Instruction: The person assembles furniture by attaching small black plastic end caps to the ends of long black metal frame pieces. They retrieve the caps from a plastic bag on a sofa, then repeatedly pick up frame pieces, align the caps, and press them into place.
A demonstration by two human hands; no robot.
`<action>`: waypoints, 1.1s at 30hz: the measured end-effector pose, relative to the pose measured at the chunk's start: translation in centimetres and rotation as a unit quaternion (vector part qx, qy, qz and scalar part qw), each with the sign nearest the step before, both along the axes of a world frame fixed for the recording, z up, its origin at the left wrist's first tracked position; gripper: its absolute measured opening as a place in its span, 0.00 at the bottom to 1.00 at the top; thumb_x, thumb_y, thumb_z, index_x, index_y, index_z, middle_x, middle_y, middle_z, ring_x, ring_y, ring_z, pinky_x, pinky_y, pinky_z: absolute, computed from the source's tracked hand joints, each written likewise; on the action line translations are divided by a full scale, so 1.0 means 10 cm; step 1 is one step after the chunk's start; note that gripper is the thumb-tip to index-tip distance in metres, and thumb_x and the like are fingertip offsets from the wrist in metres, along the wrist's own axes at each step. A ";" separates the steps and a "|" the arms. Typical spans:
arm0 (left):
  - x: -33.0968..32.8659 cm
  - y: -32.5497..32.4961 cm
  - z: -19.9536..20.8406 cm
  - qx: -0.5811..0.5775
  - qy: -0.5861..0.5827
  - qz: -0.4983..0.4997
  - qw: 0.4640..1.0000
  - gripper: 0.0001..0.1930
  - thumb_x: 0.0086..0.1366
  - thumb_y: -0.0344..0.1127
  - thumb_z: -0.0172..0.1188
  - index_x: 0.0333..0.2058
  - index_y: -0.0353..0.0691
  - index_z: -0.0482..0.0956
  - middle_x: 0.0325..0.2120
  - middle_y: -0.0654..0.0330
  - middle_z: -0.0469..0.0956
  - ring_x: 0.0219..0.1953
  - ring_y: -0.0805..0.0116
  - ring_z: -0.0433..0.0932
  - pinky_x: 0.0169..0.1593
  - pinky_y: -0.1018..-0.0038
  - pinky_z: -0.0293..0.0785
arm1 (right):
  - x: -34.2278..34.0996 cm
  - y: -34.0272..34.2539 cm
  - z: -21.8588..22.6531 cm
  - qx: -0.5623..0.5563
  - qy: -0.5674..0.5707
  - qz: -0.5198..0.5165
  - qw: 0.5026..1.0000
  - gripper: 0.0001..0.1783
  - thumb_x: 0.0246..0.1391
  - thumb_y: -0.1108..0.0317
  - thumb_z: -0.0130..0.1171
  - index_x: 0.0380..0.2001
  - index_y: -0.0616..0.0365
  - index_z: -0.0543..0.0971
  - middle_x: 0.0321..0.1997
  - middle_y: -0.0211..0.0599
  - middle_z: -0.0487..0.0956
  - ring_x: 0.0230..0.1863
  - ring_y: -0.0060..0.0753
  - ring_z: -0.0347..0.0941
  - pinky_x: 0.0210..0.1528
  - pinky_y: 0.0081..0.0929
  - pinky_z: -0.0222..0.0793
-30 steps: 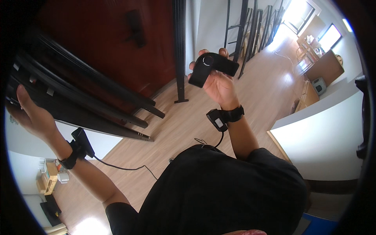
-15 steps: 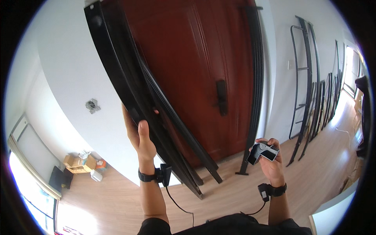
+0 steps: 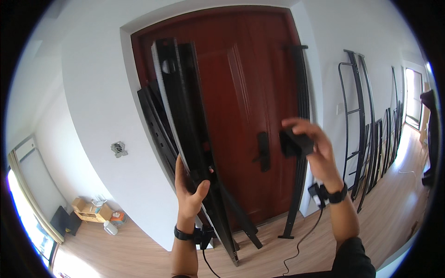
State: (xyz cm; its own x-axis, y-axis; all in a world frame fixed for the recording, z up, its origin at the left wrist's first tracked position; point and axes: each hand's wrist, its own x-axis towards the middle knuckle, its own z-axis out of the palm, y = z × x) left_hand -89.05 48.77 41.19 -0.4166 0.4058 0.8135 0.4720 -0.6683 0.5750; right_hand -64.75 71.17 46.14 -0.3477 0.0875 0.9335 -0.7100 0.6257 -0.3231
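Observation:
My left hand point(image 3: 189, 199) is wrapped round a long black metal beam point(image 3: 178, 111), which stands almost upright, tilted a little, with its lower end near the floor. The beam has a channel shape, with a hole near its top. My right hand point(image 3: 322, 160) is raised in front of the door and blurred by motion. Between its fingers is a small dark angular piece point(image 3: 295, 142), whose exact kind I cannot make out. Behind the held beam, more black metal bars point(image 3: 153, 120) lean at the left of the red-brown door point(image 3: 232, 116).
A dark door handle point(image 3: 263, 150) is near my right hand. Another black bar bundle point(image 3: 301, 97) stands at the door's right side. Farther right, a black metal frame point(image 3: 354, 116) and several bars lean along the wall. A wooden box point(image 3: 95, 213) sits at the far left.
My right hand has risen with the small piece to about handle height. The beam in my left hand has swung to the right and stands more upright. The view has shifted upward.

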 end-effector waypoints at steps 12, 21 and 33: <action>0.39 0.09 0.13 -0.061 0.053 0.050 0.996 0.42 0.48 0.39 0.73 0.62 0.34 0.66 0.34 0.62 0.76 0.35 0.70 0.76 0.42 0.72 0.75 | -0.23 -0.31 2.16 0.319 0.145 -0.071 0.934 0.19 0.70 0.75 0.50 0.59 0.45 0.78 0.59 0.32 0.81 0.65 0.34 0.75 0.70 0.32 0.71; 0.42 0.14 0.11 -0.056 0.038 -0.061 0.996 0.45 0.48 0.40 0.73 0.64 0.34 0.64 0.42 0.57 0.78 0.45 0.66 0.79 0.49 0.69 0.77 | -0.48 -0.52 2.71 0.415 0.058 -0.030 0.907 0.19 0.71 0.72 0.48 0.59 0.43 0.80 0.58 0.31 0.82 0.64 0.35 0.75 0.74 0.37 0.65; 0.31 0.05 0.09 -0.065 0.046 -0.074 0.994 0.50 0.50 0.53 0.79 0.66 0.38 0.63 0.54 0.48 0.76 0.52 0.54 0.81 0.54 0.59 0.81 | -0.61 -0.65 2.67 0.388 -0.010 -0.036 0.921 0.23 0.68 0.79 0.47 0.57 0.44 0.83 0.54 0.34 0.83 0.62 0.36 0.77 0.72 0.41 0.69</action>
State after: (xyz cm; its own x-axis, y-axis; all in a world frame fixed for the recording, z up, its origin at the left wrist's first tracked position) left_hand -85.96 49.32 42.05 -0.2700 0.5619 0.7819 0.4287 -0.6570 0.6202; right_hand -70.84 64.65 72.87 -0.3853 -0.5797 0.7180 -0.6569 0.7188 0.2279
